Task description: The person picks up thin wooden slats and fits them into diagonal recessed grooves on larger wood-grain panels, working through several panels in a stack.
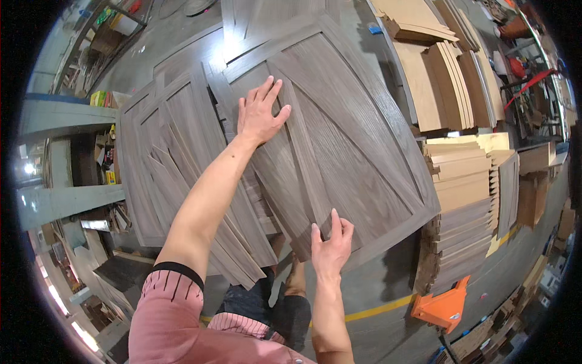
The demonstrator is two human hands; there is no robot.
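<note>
Pressing flat with spread fingers, the left hand (259, 115) lies on the upper part of a grey-brown wood-grain door panel (351, 139), while the right hand (331, 247) grips its near lower edge. More framed panels (163, 158) lie stacked just left; pale plywood stacks (461, 176) stand right.

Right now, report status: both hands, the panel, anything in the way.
Left hand flat on grey framed wood panel, fingers spread. Right hand gripping its near edge. Similar grey panels stacked beside it on the left; pale board stacks on the right.
</note>
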